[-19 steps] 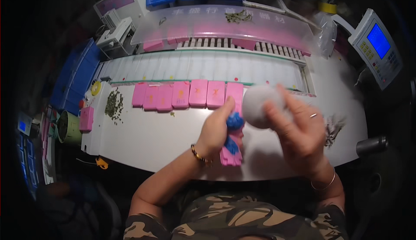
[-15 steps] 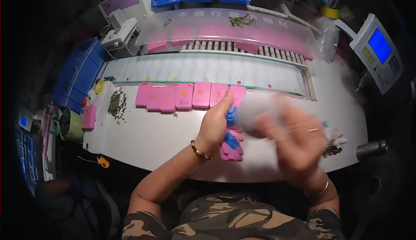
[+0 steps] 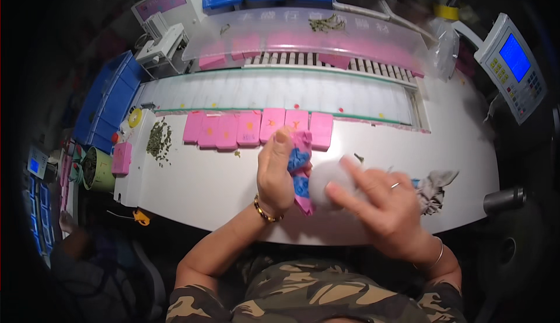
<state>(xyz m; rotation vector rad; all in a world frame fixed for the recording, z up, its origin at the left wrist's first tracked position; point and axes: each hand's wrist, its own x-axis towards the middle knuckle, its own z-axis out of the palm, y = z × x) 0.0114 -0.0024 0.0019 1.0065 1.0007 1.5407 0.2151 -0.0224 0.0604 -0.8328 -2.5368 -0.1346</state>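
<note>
My left hand (image 3: 273, 174) grips an opened pink-and-blue rubber mold (image 3: 301, 186) above the table, its inner faces turned to the right. A round whitish cloth pouch (image 3: 328, 184), slightly blurred, is pinched between the thumb and fingers of my right hand (image 3: 388, 209). The pouch lies close against the mold's right side; whether they touch I cannot tell. Behind my left hand stretches a row of closed pink mold blocks (image 3: 249, 128) with small coloured marks.
Green chips (image 3: 158, 141) lie at the table's left, near a green cup (image 3: 102, 168). A crumpled grey cloth (image 3: 434, 191) rests right of my right hand. A glass-edged white panel (image 3: 268, 92) spans the back. A keypad screen (image 3: 513, 60) stands at far right.
My left hand has shifted left with the mold, uncovering a pink block behind. The pouch in my right hand has moved lower. More of the grey cloth and a small green piece now show.
</note>
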